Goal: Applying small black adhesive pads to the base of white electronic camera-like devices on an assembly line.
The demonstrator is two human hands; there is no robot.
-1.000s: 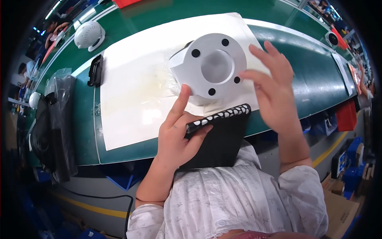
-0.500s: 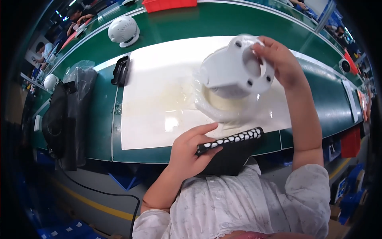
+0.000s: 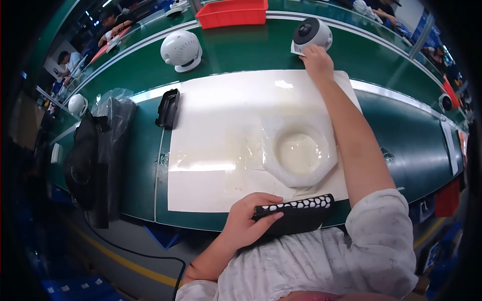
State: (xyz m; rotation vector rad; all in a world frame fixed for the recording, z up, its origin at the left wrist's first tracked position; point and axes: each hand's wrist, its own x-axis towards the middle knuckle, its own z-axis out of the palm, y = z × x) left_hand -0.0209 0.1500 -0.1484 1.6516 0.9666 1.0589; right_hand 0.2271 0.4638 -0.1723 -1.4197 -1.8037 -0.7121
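Observation:
My left hand [image 3: 247,221] is closed round a flat black object with a black-and-white spotted edge [image 3: 296,203], held against my front at the table's near side. My right arm reaches far across. At its end my right hand [image 3: 318,63] pinches the base of a white round-bodied device with a black round front [image 3: 312,34], which stands on the green surface at the back. A white ring-shaped holder wrapped in clear plastic [image 3: 270,155] lies on a white sheet [image 3: 211,150]; the bottom of its round hollow shows.
Another white device with vents [image 3: 181,50] stands at the back left. A red bin [image 3: 233,14] sits behind. A black plastic tray [image 3: 168,108] lies at the sheet's left edge; a black bag [image 3: 83,160] lies farther left. Several people sit at far benches.
My right hand has carried the white device from above the ring holder to the green surface at the back. My left hand keeps the spotted-edged object. The whole view has shifted a little.

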